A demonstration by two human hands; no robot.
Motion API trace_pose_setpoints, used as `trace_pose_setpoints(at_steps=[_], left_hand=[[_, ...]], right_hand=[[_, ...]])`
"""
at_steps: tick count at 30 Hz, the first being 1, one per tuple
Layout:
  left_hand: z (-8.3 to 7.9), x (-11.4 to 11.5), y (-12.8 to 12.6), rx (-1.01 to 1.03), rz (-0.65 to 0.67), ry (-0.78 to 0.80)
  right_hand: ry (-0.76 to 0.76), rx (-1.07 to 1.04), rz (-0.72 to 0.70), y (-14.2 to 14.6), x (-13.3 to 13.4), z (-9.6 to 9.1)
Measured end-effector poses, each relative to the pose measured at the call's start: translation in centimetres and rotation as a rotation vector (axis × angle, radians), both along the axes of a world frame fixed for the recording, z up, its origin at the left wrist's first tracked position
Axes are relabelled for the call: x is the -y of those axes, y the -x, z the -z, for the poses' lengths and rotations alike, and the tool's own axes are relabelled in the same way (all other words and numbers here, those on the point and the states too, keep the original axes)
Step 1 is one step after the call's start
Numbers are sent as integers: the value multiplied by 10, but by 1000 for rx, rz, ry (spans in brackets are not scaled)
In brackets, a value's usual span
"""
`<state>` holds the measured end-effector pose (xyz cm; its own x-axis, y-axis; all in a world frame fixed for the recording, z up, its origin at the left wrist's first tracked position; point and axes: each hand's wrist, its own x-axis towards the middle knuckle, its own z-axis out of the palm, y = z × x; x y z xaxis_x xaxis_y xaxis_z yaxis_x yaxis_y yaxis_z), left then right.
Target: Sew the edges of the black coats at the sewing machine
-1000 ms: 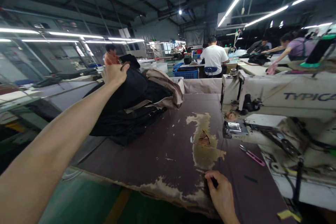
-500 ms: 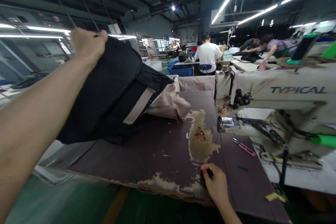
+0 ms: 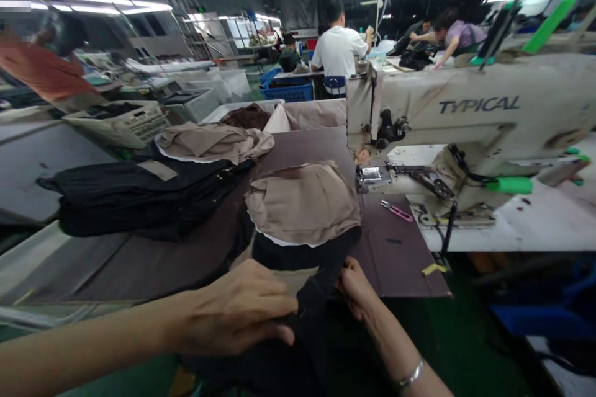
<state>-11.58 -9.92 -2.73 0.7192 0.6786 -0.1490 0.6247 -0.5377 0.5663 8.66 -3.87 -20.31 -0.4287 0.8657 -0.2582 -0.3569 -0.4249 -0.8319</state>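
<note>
Black cloth garment with beige lining point(image 3: 288, 254) under both hands

Nearest, the bare left hand point(image 3: 242, 307) lies over the garment's black part; whether it pinches the cloth, I cannot tell. The bare right hand point(image 3: 356, 290) has its fingers closed on the garment's right edge. The garment lies across the flat dark brown tabletop point(image 3: 386, 267), near pink-handled metal snips point(image 3: 398, 211). Beyond are a crumpled black-and-beige cloth pile point(image 3: 116, 198), left, and a cream metal sewing machine point(image 3: 419, 99), right

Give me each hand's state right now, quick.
Left hand: at the black fabric; grip can't be told.
Right hand: closed on the black fabric's edge.
</note>
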Motion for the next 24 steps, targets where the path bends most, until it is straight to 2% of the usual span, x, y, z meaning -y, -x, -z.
trace_pose_setpoints(at_steps=[2,3,5,7,9,11,14,18,20,24], left_hand=[[16,1,-2,43,26,236],[22,-2,-1,79,-28,388],[35,-11,2,119,-261,585],[52,-20,4,75,-550,569],[71,-28,3,13,-719,475],[86,-33,-2,45,-720,519],[93,-35,-10,250,-663,744],[87,-33,-13,359,-742,934],[86,-30,-12,368,-761,976],[75,-27,-7,414,-705,1058]], right_hand=[[37,-11,-24,-6,10,2],[39,-16,-34,-9,14,2],[6,-37,-50,-13,18,-2],[-56,-72,-85,-13,21,-8],[-106,-113,-134,-8,24,-12],[-121,-137,-141,2,27,-10],[-105,-107,-19,18,31,0],[-48,-65,109,25,30,7],[-30,-75,101,24,30,2],[4,-112,32,22,29,-16]])
